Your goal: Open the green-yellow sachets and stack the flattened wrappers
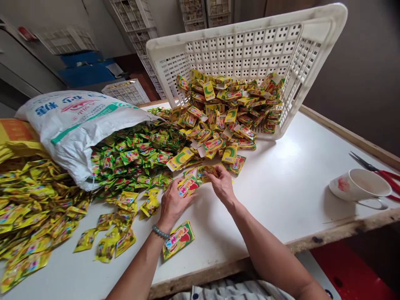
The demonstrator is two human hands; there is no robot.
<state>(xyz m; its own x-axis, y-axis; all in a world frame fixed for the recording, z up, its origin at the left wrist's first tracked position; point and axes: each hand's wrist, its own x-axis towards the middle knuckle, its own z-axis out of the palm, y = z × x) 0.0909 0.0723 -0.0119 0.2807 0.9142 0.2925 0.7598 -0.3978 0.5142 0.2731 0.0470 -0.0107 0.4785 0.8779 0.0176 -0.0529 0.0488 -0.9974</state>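
My left hand (174, 201), with a beaded bracelet on the wrist, is closed around a small printed carton (187, 186). Just to its right, my right hand (221, 183) pinches a small yellow packet (211, 171) at the carton's far end. Between my forearms a flat printed box (178, 241) lies on the white table. Small yellow and red cartons (214, 143) spill toward my hands from a tipped white basket (243, 31). Green packets (131, 158) pour from a white sack (75, 121) at the left, and yellow packets (31, 208) are heaped at the far left.
A white cup (353, 187) stands on the table (281, 196) at the right, beside scissors (384, 175) with red handles. A few loose yellow packets (108, 241) lie left of my left forearm. Stacked white crates (133, 16) stand behind the table.
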